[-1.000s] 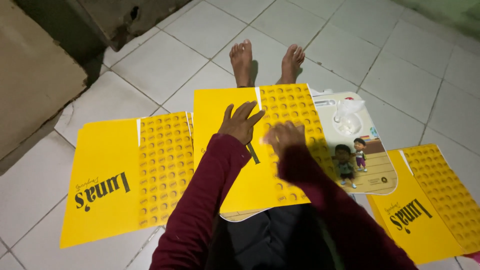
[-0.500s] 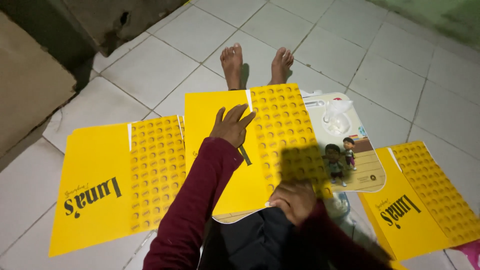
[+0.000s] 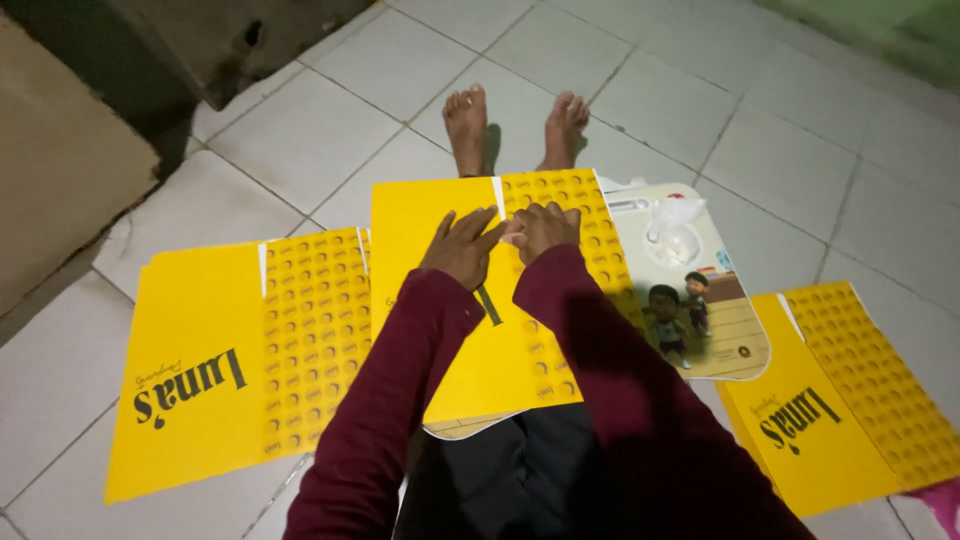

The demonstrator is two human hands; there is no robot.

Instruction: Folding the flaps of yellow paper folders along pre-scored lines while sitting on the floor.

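A yellow cardboard sheet point(image 3: 450, 340) with a patterned right strip lies across my lap, on top of a board point(image 3: 700, 300) printed with cartoon children. My left hand point(image 3: 462, 248) rests flat on the sheet, fingers spread toward its top edge. My right hand point(image 3: 545, 228) sits beside it with fingers curled, pinching at the white seam near the top of the sheet. The two hands touch at the fingertips. Both arms wear dark red sleeves.
A second yellow sheet point(image 3: 215, 360) lies on the white tiled floor point(image 3: 800, 150) to the left, a third point(image 3: 840, 400) to the right. My bare feet point(image 3: 515, 125) stretch out ahead. A brown cardboard box point(image 3: 55, 180) and dark wall stand at far left.
My right hand, drawn back toward my lap half a second ago, has moved forward again to the top of the sheet and met the left hand's fingertips.
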